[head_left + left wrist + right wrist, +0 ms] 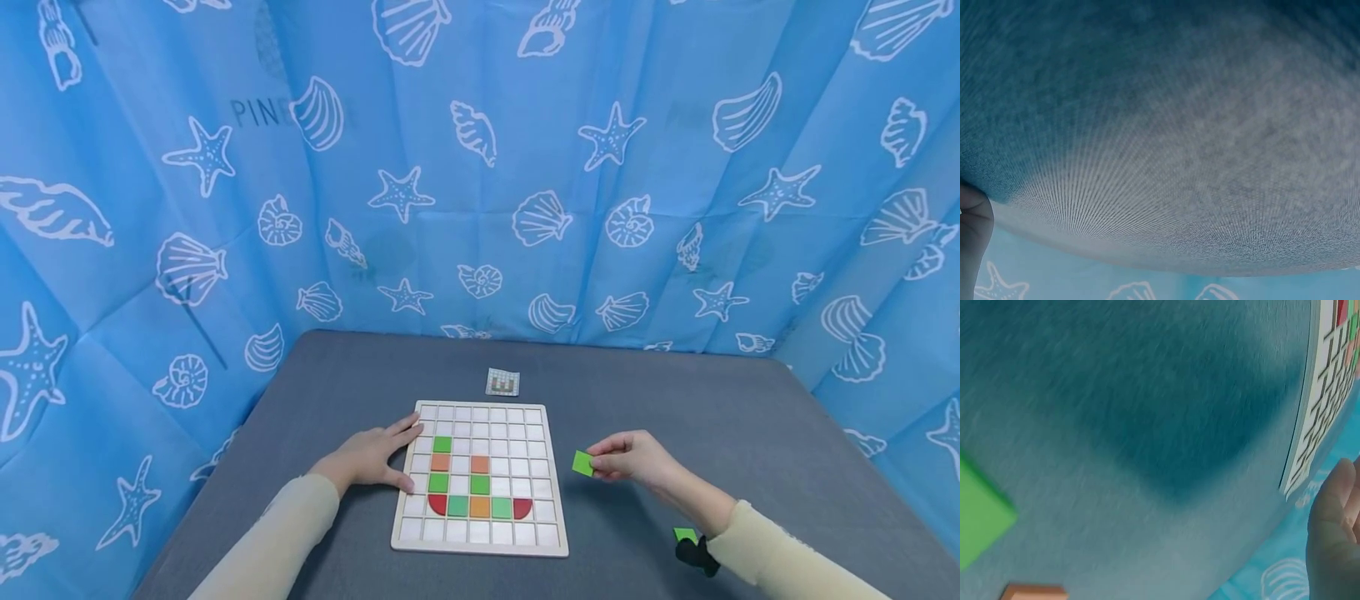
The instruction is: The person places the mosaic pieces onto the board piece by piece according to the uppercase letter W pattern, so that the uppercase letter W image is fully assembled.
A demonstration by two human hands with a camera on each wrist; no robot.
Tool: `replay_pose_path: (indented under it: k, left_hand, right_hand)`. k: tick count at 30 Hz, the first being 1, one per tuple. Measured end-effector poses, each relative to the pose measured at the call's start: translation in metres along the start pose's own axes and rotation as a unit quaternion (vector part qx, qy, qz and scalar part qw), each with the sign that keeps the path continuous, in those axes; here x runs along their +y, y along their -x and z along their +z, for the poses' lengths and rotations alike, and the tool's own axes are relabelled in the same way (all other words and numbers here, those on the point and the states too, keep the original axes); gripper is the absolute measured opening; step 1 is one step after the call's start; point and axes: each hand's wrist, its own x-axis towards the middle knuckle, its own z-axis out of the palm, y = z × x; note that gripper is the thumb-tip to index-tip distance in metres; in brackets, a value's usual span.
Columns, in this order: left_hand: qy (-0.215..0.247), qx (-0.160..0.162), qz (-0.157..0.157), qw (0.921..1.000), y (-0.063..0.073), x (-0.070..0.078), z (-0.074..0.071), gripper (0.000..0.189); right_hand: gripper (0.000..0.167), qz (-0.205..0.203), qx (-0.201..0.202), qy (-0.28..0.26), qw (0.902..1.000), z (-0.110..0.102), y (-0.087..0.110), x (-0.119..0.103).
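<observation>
A white grid board lies on the table with colored tiles set in its cells. Two red rounded tiles end the lowest filled row, with green and orange squares between them. Above the row, more green and orange squares form two columns, the left one taller. My left hand rests at the board's left edge, thumb and fingers spread apart. To the right of the board, my right hand pinches a bright green square tile above the table. The left wrist view shows only part of the left hand.
A small printed pattern card lies behind the board. Near the right forearm, a loose green tile is partly hidden by a black wrist-worn device. An orange-brown piece lies near it. A blue shell-patterned curtain surrounds the table.
</observation>
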Motion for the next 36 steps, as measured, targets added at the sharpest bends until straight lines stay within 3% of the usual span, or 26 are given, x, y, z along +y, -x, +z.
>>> replay_pose_path:
  k: [5, 10, 29, 36]
  left_hand:
    - [0.001, -0.001, 0.005, 1.0000, 0.003, 0.001, -0.003, 0.102]
    - [0.003, -0.001, 0.005, 1.0000, 0.002, 0.002, -0.003, 0.103]
    - [-0.003, -0.001, 0.006, 1.0000, 0.001, 0.001, -0.002, 0.102]
    - [0.002, 0.001, 0.007, 1.0000, 0.003, 0.001, -0.003, 0.102]
  right_hand:
    - [0.018, -0.035, -0.040, 0.016, 0.9985, 0.010, -0.003, 0.002]
    - [0.018, -0.048, -0.047, 0.023, 0.9975, 0.023, -0.006, 0.001]
    - [0.005, -0.062, -0.030, 0.032, 0.9971, 0.071, -0.020, 0.000]
    - [0.004, -0.040, 0.018, 0.054, 0.9976, 0.085, -0.021, -0.004]
